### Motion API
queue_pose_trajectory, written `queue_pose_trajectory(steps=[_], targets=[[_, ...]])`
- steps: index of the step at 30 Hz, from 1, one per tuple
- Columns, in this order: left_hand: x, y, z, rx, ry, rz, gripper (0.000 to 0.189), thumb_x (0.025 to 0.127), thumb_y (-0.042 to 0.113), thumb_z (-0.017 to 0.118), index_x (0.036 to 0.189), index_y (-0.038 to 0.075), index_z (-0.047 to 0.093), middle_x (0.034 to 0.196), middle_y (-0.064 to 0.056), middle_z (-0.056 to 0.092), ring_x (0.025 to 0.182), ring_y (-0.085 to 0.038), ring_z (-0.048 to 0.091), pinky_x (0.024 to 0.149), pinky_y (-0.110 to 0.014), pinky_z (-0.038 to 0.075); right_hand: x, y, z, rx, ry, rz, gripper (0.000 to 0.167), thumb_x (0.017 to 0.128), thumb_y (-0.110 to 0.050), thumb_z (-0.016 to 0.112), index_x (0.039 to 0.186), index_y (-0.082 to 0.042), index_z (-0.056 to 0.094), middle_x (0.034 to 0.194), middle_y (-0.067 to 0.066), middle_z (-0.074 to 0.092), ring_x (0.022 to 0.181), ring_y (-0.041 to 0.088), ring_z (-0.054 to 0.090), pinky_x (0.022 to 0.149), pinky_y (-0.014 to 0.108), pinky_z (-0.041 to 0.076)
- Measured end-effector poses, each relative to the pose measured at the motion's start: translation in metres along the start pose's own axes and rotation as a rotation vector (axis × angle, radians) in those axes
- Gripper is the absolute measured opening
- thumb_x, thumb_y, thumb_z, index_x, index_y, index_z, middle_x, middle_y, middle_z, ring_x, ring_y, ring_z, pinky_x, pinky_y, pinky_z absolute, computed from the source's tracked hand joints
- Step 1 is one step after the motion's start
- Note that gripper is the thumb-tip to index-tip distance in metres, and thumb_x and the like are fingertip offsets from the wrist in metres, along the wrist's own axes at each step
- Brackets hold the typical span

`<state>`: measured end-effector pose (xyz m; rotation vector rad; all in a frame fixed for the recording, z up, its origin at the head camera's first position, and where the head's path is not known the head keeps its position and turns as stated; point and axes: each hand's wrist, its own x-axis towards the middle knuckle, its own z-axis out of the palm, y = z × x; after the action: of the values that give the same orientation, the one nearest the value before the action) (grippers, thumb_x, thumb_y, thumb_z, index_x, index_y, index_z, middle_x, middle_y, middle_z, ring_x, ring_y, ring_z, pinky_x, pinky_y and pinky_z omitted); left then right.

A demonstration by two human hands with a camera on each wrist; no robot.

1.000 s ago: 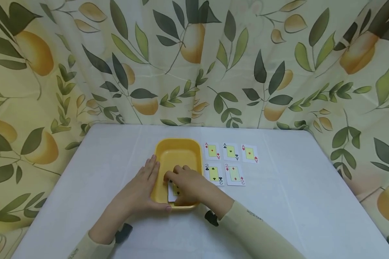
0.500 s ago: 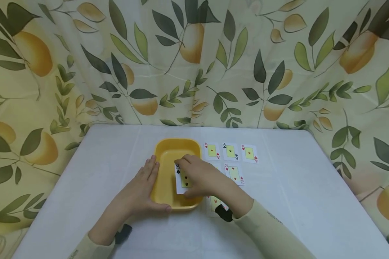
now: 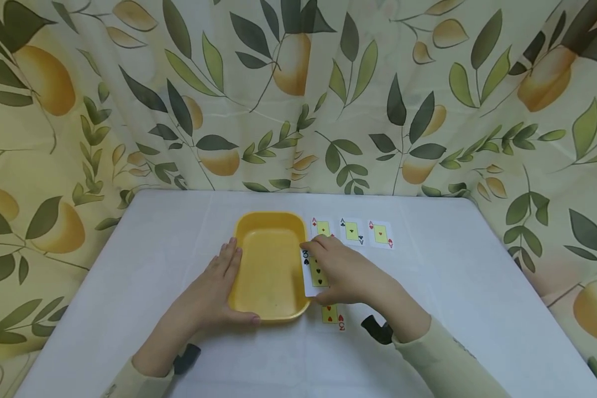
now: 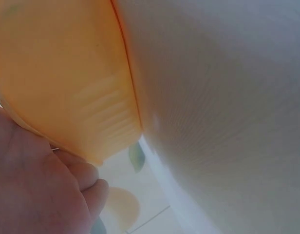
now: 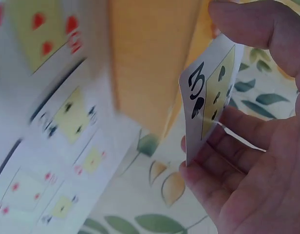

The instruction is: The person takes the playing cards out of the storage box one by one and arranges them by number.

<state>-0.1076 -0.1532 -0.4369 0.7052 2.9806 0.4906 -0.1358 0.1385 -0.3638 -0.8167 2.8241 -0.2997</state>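
Observation:
My right hand [image 3: 350,271] pinches a three of spades playing card [image 3: 312,273] above the right rim of the yellow tray [image 3: 268,312]. In the right wrist view the three of spades [image 5: 201,100] stands face-out between thumb and fingertips. My left hand [image 3: 211,287] rests against the tray's left side, fingers straight along the wall and thumb at the near left corner. The left wrist view shows that hand [image 4: 43,180] touching the tray's outer wall [image 4: 67,73]. A three of hearts [image 3: 330,315] lies below my right hand, partly covered by it.
Behind my right hand lie an ace of diamonds [image 3: 322,226], partly hidden, an ace of clubs [image 3: 351,231] and an ace of hearts [image 3: 380,234]. The right wrist view shows a two of clubs [image 5: 71,117] and a two of diamonds [image 5: 28,187]. A patterned curtain [image 3: 298,110] hangs behind the white table.
My right hand has lifted the three of spades from inside the tray and carried it right, over the rim. My left hand has stayed at the tray.

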Motion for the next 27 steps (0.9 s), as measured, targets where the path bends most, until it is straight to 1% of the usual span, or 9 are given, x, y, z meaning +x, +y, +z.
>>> queue_pose_trajectory(steps=[3,7,10,14,16,20,24,27], targets=[[-0.002,0.0,0.002,0.008,-0.004,-0.008,0.145,0.06,0.094,0.058,0.158,-0.002,0.013,0.167,-0.018,-0.001,0.154,-0.034,0.007,0.123,-0.049,0.02,-0.01,0.008,0.001,-0.014,-0.017,0.029,0.102,0.06,-0.037,0.095,0.147,-0.016,0.046,0.141,-0.001,0.05,0.122,0.016,0.048,0.107,0.034,0.047],[-0.006,0.001,0.001,-0.002,-0.012,-0.023,0.146,0.059,0.094,0.059,0.158,-0.002,0.014,0.167,-0.017,-0.001,0.154,-0.034,0.006,0.123,-0.049,0.02,-0.024,0.018,0.005,-0.014,-0.025,0.066,0.099,0.061,-0.032,0.093,0.146,-0.015,0.047,0.14,0.001,0.051,0.122,0.018,0.049,0.104,0.036,0.05],[-0.008,0.002,-0.001,-0.011,-0.005,-0.013,0.145,0.059,0.093,0.061,0.158,-0.002,0.014,0.167,-0.017,-0.001,0.154,-0.034,0.006,0.123,-0.049,0.02,-0.034,0.025,0.009,-0.002,-0.022,0.085,0.098,0.061,-0.029,0.092,0.146,-0.012,0.047,0.138,0.002,0.052,0.119,0.019,0.049,0.101,0.035,0.052],[-0.006,0.002,0.0,0.005,-0.01,-0.006,0.145,0.06,0.094,0.059,0.158,-0.001,0.012,0.168,-0.016,-0.004,0.154,-0.034,0.005,0.123,-0.049,0.02,-0.045,0.034,0.015,0.008,-0.011,0.089,0.095,0.061,-0.027,0.091,0.144,-0.009,0.048,0.137,0.004,0.053,0.117,0.019,0.05,0.098,0.035,0.053],[-0.005,0.002,-0.001,0.006,-0.02,-0.015,0.145,0.059,0.094,0.059,0.159,-0.001,0.012,0.168,-0.015,-0.006,0.155,-0.032,0.004,0.124,-0.048,0.019,-0.049,0.038,0.018,0.005,-0.01,0.091,0.094,0.061,-0.027,0.091,0.143,-0.009,0.049,0.135,0.004,0.054,0.113,0.017,0.051,0.096,0.034,0.053],[-0.006,0.0,-0.004,-0.009,-0.013,-0.011,0.146,0.059,0.093,0.06,0.158,-0.001,0.013,0.168,-0.016,-0.004,0.154,-0.033,0.005,0.123,-0.048,0.02,-0.055,0.041,0.023,0.007,-0.028,0.112,0.093,0.062,-0.028,0.091,0.143,-0.009,0.05,0.132,0.003,0.055,0.105,0.016,0.049,0.091,0.032,0.053],[-0.005,-0.002,-0.005,-0.017,-0.019,-0.014,0.146,0.059,0.094,0.059,0.159,-0.001,0.012,0.168,-0.014,-0.007,0.155,-0.031,0.003,0.124,-0.048,0.018,-0.058,0.043,0.027,0.02,-0.05,0.148,0.095,0.061,-0.028,0.093,0.144,-0.009,0.05,0.131,0.004,0.055,0.103,0.016,0.049,0.089,0.032,0.054],[-0.005,-0.002,-0.006,-0.018,-0.022,-0.012,0.146,0.059,0.094,0.059,0.159,-0.001,0.011,0.168,-0.015,-0.007,0.155,-0.032,0.003,0.124,-0.048,0.018,-0.06,0.045,0.03,0.029,-0.055,0.159,0.095,0.06,-0.028,0.094,0.143,-0.009,0.051,0.132,0.005,0.055,0.103,0.016,0.049,0.089,0.032,0.055]])
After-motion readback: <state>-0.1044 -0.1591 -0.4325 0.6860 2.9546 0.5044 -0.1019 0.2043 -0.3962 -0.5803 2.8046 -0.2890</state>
